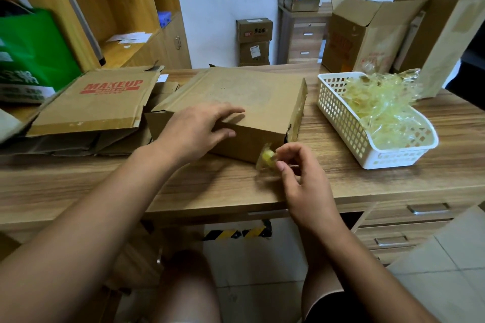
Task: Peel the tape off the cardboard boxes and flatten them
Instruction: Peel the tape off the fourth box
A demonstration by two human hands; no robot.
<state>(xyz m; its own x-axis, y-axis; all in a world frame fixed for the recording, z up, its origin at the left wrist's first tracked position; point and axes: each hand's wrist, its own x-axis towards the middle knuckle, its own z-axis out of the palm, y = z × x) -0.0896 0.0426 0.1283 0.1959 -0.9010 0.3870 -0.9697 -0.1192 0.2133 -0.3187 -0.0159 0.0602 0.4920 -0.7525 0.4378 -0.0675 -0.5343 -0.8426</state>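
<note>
A brown cardboard box (252, 97) lies on the wooden desk (183, 186) in front of me. My left hand (196, 128) rests on its near top edge with the fingers spread over the lid and front face. At the box's lower right corner, my right hand (299, 173) pinches a crumpled wad of yellowish clear tape (267, 158) between thumb and fingertips. The tape touches that corner; whether it is still stuck there I cannot tell.
Flattened boxes, the top one printed MAKEUP (97, 102), are piled at the left. A white plastic basket (341, 118) full of peeled tape stands at the right. Behind it stand two opened boxes (367, 34). A green bag (31, 55) sits at far left.
</note>
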